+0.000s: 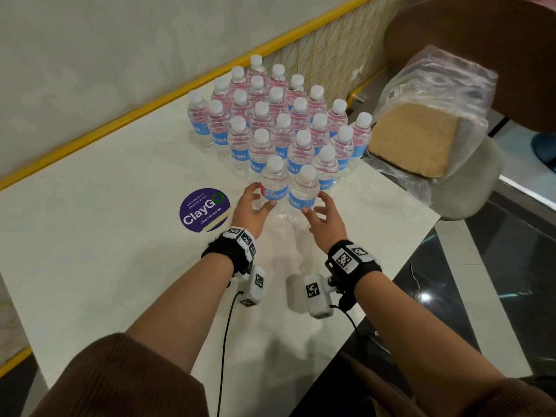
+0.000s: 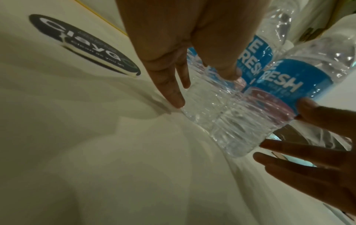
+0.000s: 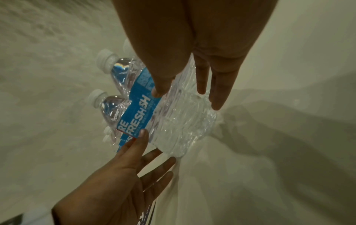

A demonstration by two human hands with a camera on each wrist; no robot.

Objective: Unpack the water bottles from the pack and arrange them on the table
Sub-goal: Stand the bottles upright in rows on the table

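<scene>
Your two front bottles stand upright on the table (image 1: pixel 90 206), long axes vertical, side by side at the near tip of the block of water bottles (image 1: pixel 279 115). The left front bottle (image 1: pixel 273 183) lies straight ahead of your left hand (image 1: pixel 252 209), and the right front bottle (image 1: pixel 303 192) straight ahead of your right hand (image 1: pixel 324 216), so each hand is nearest its own bottle and neither needs to cross. Both grips are wide: fingers spread and fairly straight, fingertips touching or just grazing the lower bodies, nothing clasped. In the left wrist view your fingers (image 2: pixel 169 91) reach down beside the clear ribbed base, not around it. The emptied plastic wrap (image 1: pixel 436 94) with its cardboard tray (image 1: pixel 418 139) sits on a chair off the table's right edge, so unpacking looks done. What remains, I judge, is nudging this pair forward, flush against the row behind.
</scene>
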